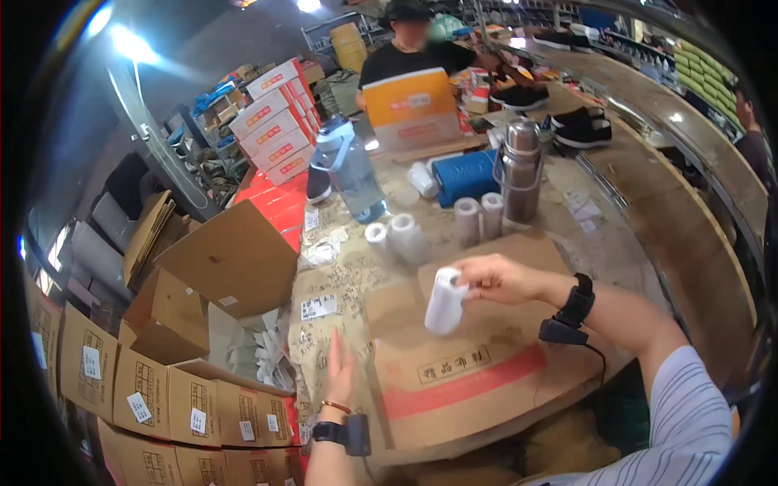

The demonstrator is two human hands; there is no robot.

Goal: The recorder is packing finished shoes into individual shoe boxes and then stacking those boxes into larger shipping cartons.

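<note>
White, slim and hollow at its upper end, the roll [443, 313] is hanging over the flat cardboard [510, 336], and it's the right hand [501, 279] that is doing the holding! That hand is pinching the roll by its upper end, coming at it from the right, fingers curling close against the rim. The roll's long axis is standing near upright, leaning slightly, its lower end pointing down at the cardboard; whether it is touching, I cannot tell. And the left hand [340, 368]? It is hovering just beside the cardboard's left edge, fingers stretching out straight, grasping nothing visible, with the roll lying off to its right. So the right hand is clearly being the nearer one. Beyond the cardboard's far edge, standing rolls [408, 240] are lining the tabletop [604, 251], a metal flask [521, 182] is towering just beside them, and left of the cardboard a flapped carton [235, 253] is sitting.
</note>
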